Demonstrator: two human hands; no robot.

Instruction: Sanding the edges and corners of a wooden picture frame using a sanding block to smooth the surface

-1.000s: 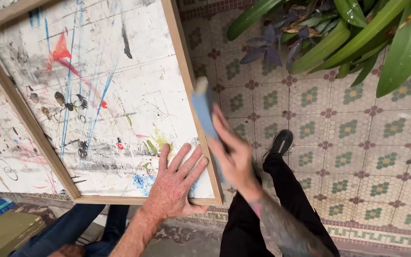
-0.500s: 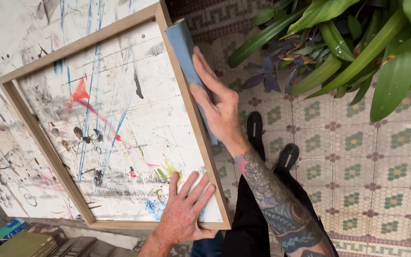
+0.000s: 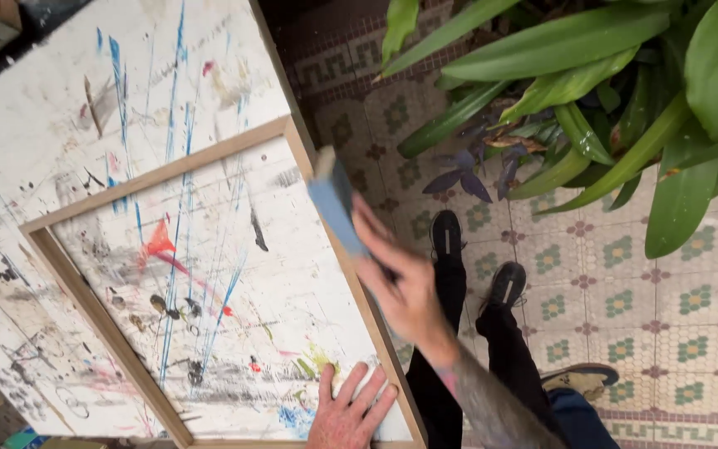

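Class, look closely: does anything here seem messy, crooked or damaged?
The white tabletop is covered with paint streaks and smears. The wooden frame lies askew across it, its right rail at the edge, where the right hand presses a blue block.

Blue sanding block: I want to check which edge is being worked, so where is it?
In the head view, the blue sanding block sits centre frame against the wooden frame's right edge, near its upper corner, held by the right hand.

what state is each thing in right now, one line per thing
right hand: gripping the blue sanding block, blurred
blue sanding block: pressed on the frame's right edge
left hand: flat, fingers spread on the board
wooden frame: lying on the board
paint-stained board: flat, streaked with paint
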